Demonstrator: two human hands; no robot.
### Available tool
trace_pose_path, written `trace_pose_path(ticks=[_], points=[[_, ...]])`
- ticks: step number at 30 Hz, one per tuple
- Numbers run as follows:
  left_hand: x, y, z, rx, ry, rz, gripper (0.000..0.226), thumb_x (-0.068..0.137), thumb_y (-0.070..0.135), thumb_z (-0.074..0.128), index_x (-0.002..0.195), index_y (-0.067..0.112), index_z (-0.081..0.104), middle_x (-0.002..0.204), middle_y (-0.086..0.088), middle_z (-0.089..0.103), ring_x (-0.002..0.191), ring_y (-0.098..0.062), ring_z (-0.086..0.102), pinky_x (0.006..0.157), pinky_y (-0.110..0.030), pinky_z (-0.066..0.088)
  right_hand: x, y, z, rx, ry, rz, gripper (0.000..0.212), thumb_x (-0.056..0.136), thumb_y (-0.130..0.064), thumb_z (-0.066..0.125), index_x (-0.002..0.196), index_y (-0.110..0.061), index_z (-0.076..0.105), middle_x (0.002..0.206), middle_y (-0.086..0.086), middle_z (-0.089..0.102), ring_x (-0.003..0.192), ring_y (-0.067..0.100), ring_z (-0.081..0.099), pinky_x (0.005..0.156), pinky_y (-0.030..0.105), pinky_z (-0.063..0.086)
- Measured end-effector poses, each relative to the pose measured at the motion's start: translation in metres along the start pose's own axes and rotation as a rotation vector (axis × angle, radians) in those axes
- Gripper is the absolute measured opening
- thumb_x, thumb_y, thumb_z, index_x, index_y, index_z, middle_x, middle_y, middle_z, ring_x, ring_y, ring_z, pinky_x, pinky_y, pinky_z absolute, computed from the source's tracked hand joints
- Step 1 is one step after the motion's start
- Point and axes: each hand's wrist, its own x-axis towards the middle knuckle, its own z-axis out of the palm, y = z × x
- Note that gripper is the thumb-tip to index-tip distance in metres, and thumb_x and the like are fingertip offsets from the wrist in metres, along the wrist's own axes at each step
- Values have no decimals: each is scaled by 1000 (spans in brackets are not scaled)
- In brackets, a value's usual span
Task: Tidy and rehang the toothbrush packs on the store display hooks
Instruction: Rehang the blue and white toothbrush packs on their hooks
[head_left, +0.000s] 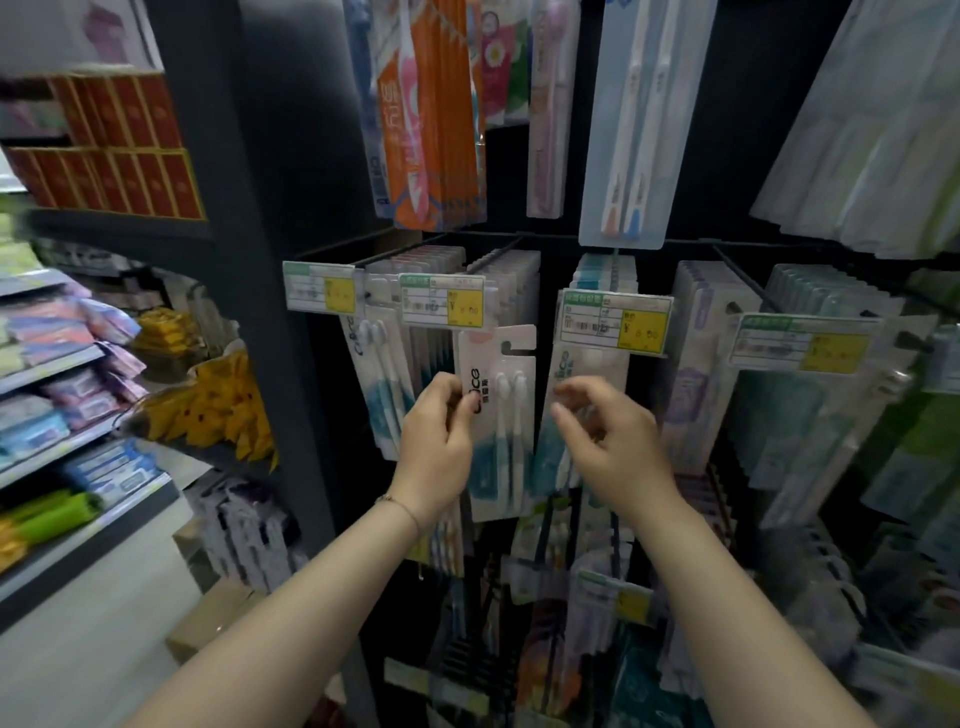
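Observation:
A white and teal twin toothbrush pack (501, 415) is held upright in front of the dark display, its hang-slot just below a yellow price tag (441, 301). My left hand (436, 447) pinches the pack's left edge. My right hand (613, 441) is just right of it, fingers curled at a second, similar pack (566, 374) that hangs tilted under another price tag (615, 322); motion blur hides whether those fingers grip it. More of the same packs (374, 374) hang on the hook to the left.
Black hooks (498, 257) carry rows of packs across the panel, with orange packs (431, 130) and a pale blue pack (628, 130) hanging above. Further packs crowd the lower rows and the right side. Shelves of boxes and pouches (78, 395) stand at the left.

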Motion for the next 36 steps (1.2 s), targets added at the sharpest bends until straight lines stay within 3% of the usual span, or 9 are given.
trace_pose_path(ticks=[4,8,11,13,16,20,26,32,36], points=[[-9,9,-11,-60,11,-9,16,98,10,50,87,19,55,79,3,60,69,-3,56,63,-16,45,0,-7,16,32,-139,25,26,93,-30,58,117,-22,62,101,-9,59,70,2,50,68,25,46],[-21,10,-21,-109,48,-69,14,99,12,49,86,12,55,70,1,54,61,-11,49,58,-30,43,-5,-14,27,165,-216,79,13,95,-34,54,91,-26,64,79,-5,63,65,15,59,60,38,52],[-27,7,-31,-125,63,-89,14,99,12,49,87,14,55,69,2,54,59,-15,49,56,-39,43,-9,-24,35,265,-252,120,18,97,-29,51,83,-21,59,65,1,60,53,17,59,53,32,49],[-28,4,-39,-134,54,-93,13,99,12,49,87,15,56,72,7,58,60,-11,53,58,-37,46,-9,-30,41,310,-264,145,20,98,-25,51,81,-16,57,59,0,56,48,16,59,49,25,49],[-26,-5,-51,-199,13,-145,8,98,9,50,91,11,55,72,9,63,61,-3,57,61,-23,47,-5,-36,56,322,-279,165,19,98,-24,50,82,-17,58,58,-1,55,49,17,57,53,34,52],[-16,-23,-68,-245,-35,-250,6,98,9,49,94,11,52,63,7,64,60,-12,58,56,-21,44,9,-42,81,224,-236,174,21,96,-32,52,80,-22,61,67,3,61,63,23,58,64,43,51],[6,-49,-91,-261,-64,-375,8,101,16,45,100,8,47,77,-7,64,65,-22,60,50,-18,43,31,-63,110,145,-177,185,21,94,-32,55,86,-18,69,76,-1,69,75,15,64,73,42,54],[27,-62,-103,-344,-139,-361,7,102,14,40,96,16,42,63,0,63,62,-25,63,71,-57,53,49,-83,124,86,-61,189,24,94,-30,57,93,-10,69,85,8,71,83,21,65,78,45,54],[37,-64,-106,-362,-170,-317,5,103,12,37,99,16,39,72,-7,62,58,-18,64,65,-44,55,57,-91,128,48,24,188,22,93,-30,58,91,-13,72,84,4,72,83,20,65,78,43,53]])
